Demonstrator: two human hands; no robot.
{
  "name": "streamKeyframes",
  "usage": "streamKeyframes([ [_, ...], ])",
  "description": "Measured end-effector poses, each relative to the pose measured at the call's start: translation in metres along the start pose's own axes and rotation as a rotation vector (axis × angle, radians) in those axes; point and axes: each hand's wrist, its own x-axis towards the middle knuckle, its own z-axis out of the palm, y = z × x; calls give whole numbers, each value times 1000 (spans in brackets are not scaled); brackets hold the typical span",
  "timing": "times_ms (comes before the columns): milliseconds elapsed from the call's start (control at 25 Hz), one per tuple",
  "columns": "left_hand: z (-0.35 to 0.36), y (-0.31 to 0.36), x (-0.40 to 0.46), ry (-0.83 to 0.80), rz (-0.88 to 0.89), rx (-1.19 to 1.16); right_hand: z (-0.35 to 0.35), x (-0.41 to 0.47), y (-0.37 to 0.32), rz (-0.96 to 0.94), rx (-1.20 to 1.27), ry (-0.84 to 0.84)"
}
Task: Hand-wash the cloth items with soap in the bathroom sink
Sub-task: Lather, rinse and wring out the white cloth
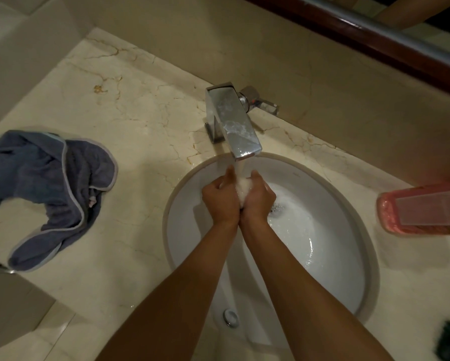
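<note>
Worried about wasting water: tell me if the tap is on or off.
On. A stream of water runs from the faucet spout onto the white cloth squeezed between both hands.

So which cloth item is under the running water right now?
The small white cloth, bunched between both hands beneath the faucet. The blue-grey cloth lies on the counter, left of the sink.

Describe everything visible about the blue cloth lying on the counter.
The blue cloth is a soft, towel-like item in dusty grey-blue, edged with a paler trim. It lies crumpled and folded over itself on the marble counter, left of the sink and apart from it, its left part running out of view. Neither hand touches it. Whether it is wet cannot be told.
</note>
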Motion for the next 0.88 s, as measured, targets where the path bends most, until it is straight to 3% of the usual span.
streamKeyframes([
  [200,-1,3,-1,-23,67,28,-12,-1,-11,17,-134,-101],
  [440,-10,2,2,-29,150,-1,9,-9,-13,301,77,-190],
  [640,-17,2,4,-107,31,-46,14,-12,-13,172,119,-50],
  [880,-19,-1,4,-59,75,47,21,-13,-12,29,6,43],
])
